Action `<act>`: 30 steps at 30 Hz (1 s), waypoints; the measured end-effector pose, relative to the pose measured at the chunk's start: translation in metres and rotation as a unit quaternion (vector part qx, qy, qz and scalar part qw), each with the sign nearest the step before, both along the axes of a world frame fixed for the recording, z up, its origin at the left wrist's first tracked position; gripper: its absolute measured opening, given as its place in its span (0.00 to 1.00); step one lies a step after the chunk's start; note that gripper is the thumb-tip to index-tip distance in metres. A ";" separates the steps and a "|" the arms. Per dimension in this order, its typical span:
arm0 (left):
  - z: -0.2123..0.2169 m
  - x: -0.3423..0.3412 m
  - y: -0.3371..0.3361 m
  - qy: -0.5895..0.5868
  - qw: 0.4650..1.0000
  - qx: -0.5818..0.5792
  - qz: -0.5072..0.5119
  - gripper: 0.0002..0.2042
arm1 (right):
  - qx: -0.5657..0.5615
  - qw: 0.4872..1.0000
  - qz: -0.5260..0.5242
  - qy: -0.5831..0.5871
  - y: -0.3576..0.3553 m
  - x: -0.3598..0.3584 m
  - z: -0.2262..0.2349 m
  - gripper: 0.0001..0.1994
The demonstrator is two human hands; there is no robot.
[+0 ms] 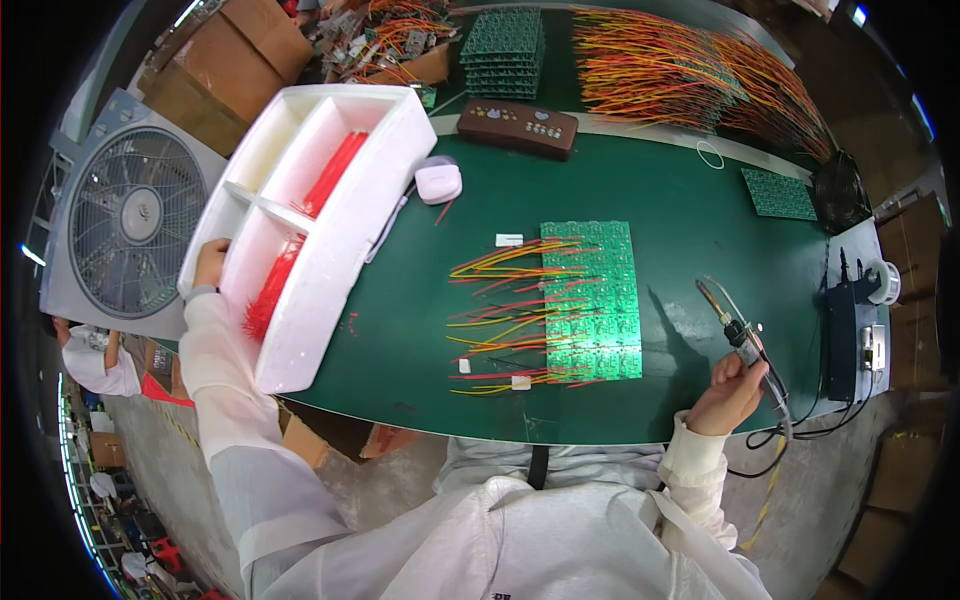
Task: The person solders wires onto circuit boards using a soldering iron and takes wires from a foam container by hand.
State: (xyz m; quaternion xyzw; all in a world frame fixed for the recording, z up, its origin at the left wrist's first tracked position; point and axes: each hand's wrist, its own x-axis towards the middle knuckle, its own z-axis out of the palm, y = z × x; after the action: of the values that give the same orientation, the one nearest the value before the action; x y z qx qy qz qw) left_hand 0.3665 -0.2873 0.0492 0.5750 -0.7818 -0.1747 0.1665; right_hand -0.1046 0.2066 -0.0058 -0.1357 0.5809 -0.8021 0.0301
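In my right hand point(727, 396) is a soldering iron point(741, 336) with a thin curved feed tube, its tip raised over the right part of the green table. To the left, my left hand point(210, 264) reaches into a compartment of the white foam box point(318, 318); its fingers are mostly hidden, so their grip does not show. Bundles of red wires point(273, 290) lie in the compartment beside it. Between my hands, a green circuit board panel point(592, 300) lies flat on the table. Red, yellow and black wires point(500, 332) stick out from its left side.
A fan point(140, 213) stands at the far left. At the back are stacked circuit boards point(502, 50), a brown case point(517, 128) and a large heap of wired boards point(660, 70). A small white case point(438, 182) sits by the foam box. The soldering station point(853, 340) is at right.
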 end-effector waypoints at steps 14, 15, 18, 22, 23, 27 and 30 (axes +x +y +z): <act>-0.007 -0.003 -0.003 0.006 0.994 -0.098 0.041 0.06 | -0.088 0.994 -0.007 -0.062 -0.012 0.012 0.014 0.30; -0.004 -0.003 -0.002 0.001 0.993 -0.117 0.031 0.07 | -0.122 0.988 0.000 -0.089 -0.013 0.014 0.016 0.28; 0.002 -0.015 0.005 -0.029 0.979 -0.185 0.075 0.08 | -0.160 0.983 -0.008 -0.093 -0.016 0.019 0.017 0.28; 0.060 -0.014 0.048 0.130 0.956 -0.259 0.055 0.09 | -0.108 0.989 -0.006 -0.102 -0.024 0.016 0.017 0.29; 0.072 -0.038 0.067 0.179 0.949 -0.255 0.045 0.09 | -0.091 0.992 -0.028 -0.080 -0.029 0.015 0.017 0.27; 0.077 -0.194 0.218 0.257 0.952 -0.148 -0.076 0.04 | -0.027 0.997 -0.060 0.033 -0.026 -0.002 0.006 0.26; 0.039 -0.261 0.310 0.188 0.942 -0.014 -0.276 0.03 | -0.006 0.998 -0.041 0.054 -0.022 -0.006 0.005 0.26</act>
State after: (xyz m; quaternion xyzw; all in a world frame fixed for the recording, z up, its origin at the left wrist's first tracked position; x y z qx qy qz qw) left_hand 0.1058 0.0222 0.0878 0.2909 -0.8667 -0.3076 0.2640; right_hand -0.1108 0.1844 -0.0009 -0.1548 0.5823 -0.7973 -0.0353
